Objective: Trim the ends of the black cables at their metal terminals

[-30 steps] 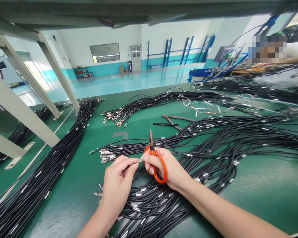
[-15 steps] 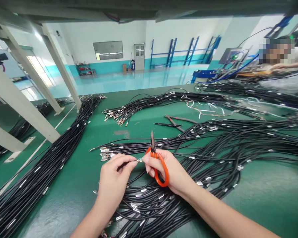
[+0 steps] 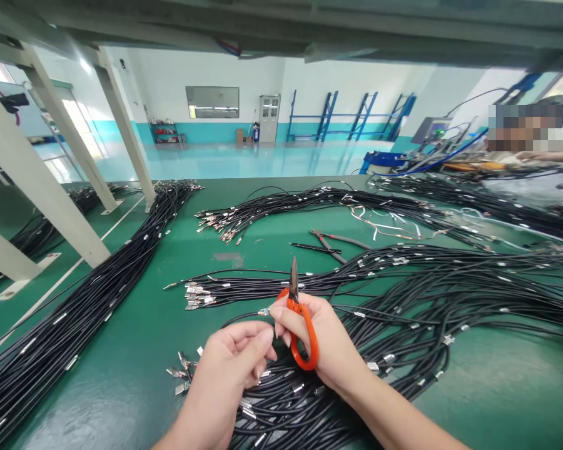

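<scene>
My right hand point(image 3: 316, 328) is closed round orange-handled scissors point(image 3: 304, 334), whose dark blades point up and away from me. Its thumb and forefinger also pinch the metal-tipped end of a black cable point(image 3: 264, 312). Just below and left of that tip is my left hand point(image 3: 237, 369), thumb and fingers drawn together; whatever may be between them is hidden. Under both hands lies a bundle of black cables point(image 3: 304, 400) with white labels, some metal ends showing at its left. Beyond the hands, another row of cables ends in metal connectors point(image 3: 199, 295).
Pliers point(image 3: 331, 240) and a black tweezer-like tool point(image 3: 314, 248) lie on the green table point(image 3: 136, 387). More cable bundles point(image 3: 103, 287) run along the left and back. Pale metal posts point(image 3: 42, 169) stand at left. Another person point(image 3: 544, 153) sits at far right.
My left hand has come off the cable tip and moved down toward me. My right hand keeps the scissors and cable end. The whole view has shifted slightly.
</scene>
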Demonstrator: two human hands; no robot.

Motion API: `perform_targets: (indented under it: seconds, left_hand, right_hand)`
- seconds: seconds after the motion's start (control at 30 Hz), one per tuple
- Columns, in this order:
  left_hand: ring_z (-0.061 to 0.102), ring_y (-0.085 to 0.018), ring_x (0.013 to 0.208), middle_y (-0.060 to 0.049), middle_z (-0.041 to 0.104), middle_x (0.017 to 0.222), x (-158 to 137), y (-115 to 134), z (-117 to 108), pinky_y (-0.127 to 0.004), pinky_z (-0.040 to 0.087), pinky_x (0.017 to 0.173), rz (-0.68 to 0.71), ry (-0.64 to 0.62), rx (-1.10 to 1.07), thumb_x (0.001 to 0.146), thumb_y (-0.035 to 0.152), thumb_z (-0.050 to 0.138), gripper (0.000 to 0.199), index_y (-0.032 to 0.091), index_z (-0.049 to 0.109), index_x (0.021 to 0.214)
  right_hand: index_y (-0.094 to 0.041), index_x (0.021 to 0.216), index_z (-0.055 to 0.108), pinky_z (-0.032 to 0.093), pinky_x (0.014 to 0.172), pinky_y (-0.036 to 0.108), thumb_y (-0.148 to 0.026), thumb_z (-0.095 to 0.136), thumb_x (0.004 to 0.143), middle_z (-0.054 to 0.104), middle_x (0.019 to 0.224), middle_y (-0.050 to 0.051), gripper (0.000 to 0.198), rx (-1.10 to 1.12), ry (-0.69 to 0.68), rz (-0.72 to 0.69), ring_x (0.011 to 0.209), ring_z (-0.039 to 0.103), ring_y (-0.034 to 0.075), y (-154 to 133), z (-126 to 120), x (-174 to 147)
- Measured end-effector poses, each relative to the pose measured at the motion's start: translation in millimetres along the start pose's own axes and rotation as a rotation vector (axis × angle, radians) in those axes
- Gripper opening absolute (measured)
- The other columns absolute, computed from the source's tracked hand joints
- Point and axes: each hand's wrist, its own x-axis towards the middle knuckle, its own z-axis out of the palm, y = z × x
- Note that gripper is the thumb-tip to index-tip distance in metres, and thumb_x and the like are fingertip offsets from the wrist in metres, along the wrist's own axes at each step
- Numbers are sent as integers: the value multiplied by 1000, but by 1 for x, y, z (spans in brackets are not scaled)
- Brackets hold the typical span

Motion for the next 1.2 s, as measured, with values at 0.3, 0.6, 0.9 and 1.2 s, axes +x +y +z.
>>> perform_targets:
  seconds: [0.3,0.6,0.9,1.2]
  left_hand:
    - [35,-5,52,-1,55,66,10,-18,2,-19,28,49,18,158,-375,69,25,67,15,11,61,68]
    - [35,-6,53,2,50,57,9,-23,5,-20,30,52,27,196,-290,66,28,70,16,13,65,69]
    - [41,-6,54,2,55,56,10,-25,5,-18,34,54,13,207,-287,63,26,71,13,15,67,68]
    - [52,-9,63,-3,66,72,7,-25,7,-20,43,64,47,171,-293,63,19,70,7,15,69,69]
  right_hand:
    - [-15,63,55,33,41,18,-35,61,70,52,49,-4,22,-226,-46,40,41,42,6,-2,4,-4]
    - [-16,56,49,30,48,20,-36,62,69,43,52,-4,28,-866,-181,-182,50,37,8,-28,-18,6]
    - [-17,70,50,34,54,20,-44,61,71,56,72,2,29,-1366,-406,-326,60,47,12,-46,-37,5]
    - [-16,65,53,31,52,22,-50,54,75,57,63,3,35,-1525,-564,-464,57,49,13,-46,-36,9]
